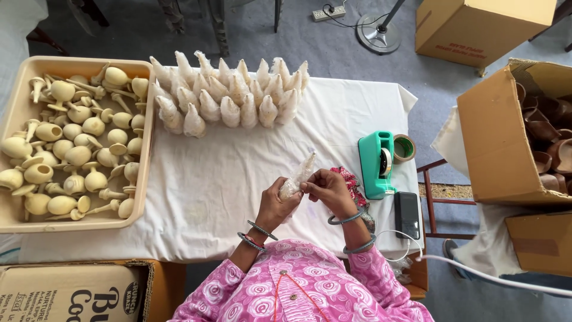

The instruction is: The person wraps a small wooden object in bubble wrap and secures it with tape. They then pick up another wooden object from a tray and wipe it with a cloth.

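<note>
Item: one wrapped goblet [298, 176], held over the counter [226, 179].
My left hand [275, 206] grips its base; my right hand [325, 188] pinches the wrapping. Wrapped pieces [229, 98] beyond; tub of bare goblets [74, 140] left.

Matt white cloth [238, 173] covered table; tub [143, 179] was smooth beige plastic; tape dispenser [374, 164] glossy teal plastic; cardboard boxes [494, 149] matt.

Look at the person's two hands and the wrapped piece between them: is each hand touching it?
Touching. The head view shows the left hand and right hand both closed around the lower end of the wrapped piece.
</note>
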